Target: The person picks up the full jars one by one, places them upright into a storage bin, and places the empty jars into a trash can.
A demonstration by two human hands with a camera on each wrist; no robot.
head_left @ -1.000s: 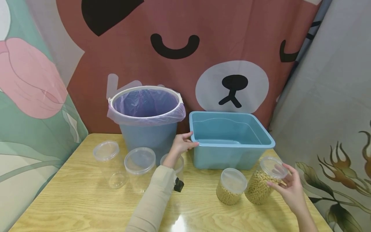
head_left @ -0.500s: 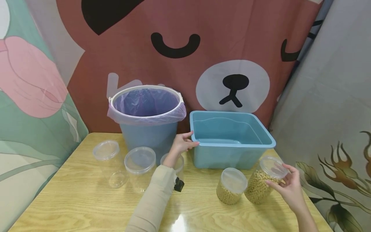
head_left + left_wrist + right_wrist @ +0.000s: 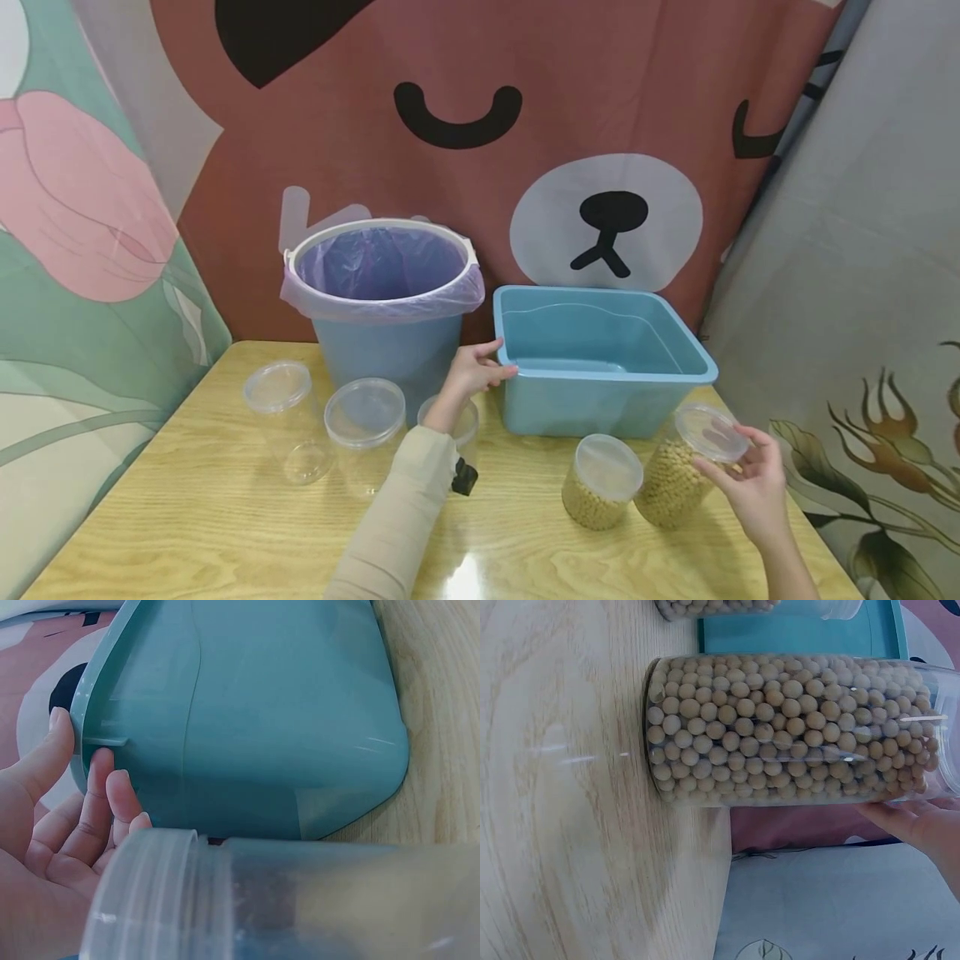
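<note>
My left hand (image 3: 471,372) pinches the front left corner of the blue plastic basin (image 3: 592,406). Seen from the left wrist, the thumb (image 3: 49,757) lies over the basin's rim and the fingertips are tucked beneath it. At the right, my right hand (image 3: 753,483) grips a tall clear jar of beans (image 3: 671,487) close below its translucent lid (image 3: 708,432). Round tan beans (image 3: 780,727) fill most of that jar, which stands upright on the table. Just left of it sits a shorter lidded jar of beans (image 3: 600,483). The basin's visible inside holds nothing.
A blue bucket (image 3: 382,342) with a purple liner stands behind left. In front of it are a tall empty jar (image 3: 281,417), a wider one (image 3: 365,425) and a small one (image 3: 467,425) partly behind the left arm. Printed curtains (image 3: 337,150) border the wooden table (image 3: 225,533).
</note>
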